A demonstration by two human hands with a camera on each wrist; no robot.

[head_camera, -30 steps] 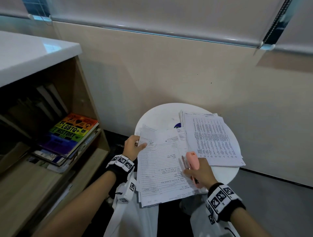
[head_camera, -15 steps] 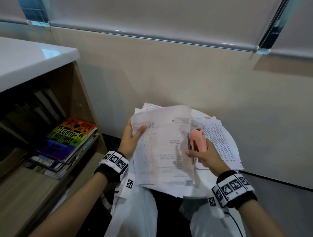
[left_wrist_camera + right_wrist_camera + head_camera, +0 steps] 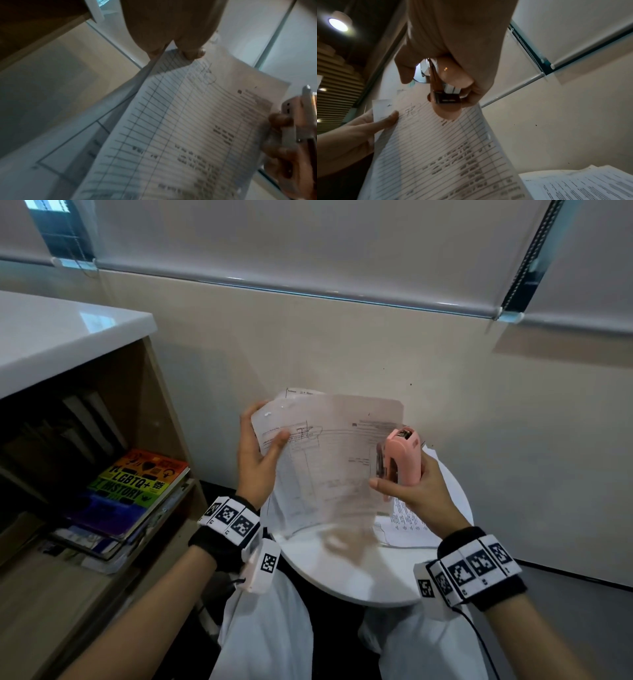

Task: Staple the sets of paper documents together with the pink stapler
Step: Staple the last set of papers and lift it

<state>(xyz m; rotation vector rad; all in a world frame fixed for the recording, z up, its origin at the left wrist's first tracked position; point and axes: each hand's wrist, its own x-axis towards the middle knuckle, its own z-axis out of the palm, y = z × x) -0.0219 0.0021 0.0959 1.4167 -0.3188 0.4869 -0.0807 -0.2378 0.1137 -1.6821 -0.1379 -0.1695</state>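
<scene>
A set of printed paper sheets point(image 3: 329, 460) is held up in the air above the round white table point(image 3: 359, 577). My left hand point(image 3: 260, 453) pinches its upper left corner, thumb on the front face point(image 3: 192, 54). My right hand point(image 3: 411, 491) grips the pink stapler point(image 3: 402, 460) upright at the sheets' right edge, the thumb lying against the paper. In the right wrist view the stapler point(image 3: 443, 97) sits in my curled fingers just above the lined sheet point(image 3: 436, 155). Whether the stapler's mouth is around the paper cannot be told.
A second stack of printed pages point(image 3: 411, 522) lies on the table's right side, partly behind my right hand. A wooden shelf point(image 3: 164, 412) with a white top stands to the left, holding a rainbow-coloured book point(image 3: 137, 484). A beige wall is close behind the table.
Both hands have lifted the set of sheets off the table and raised it upright. The stapler rose with my right hand along the paper's right edge.
</scene>
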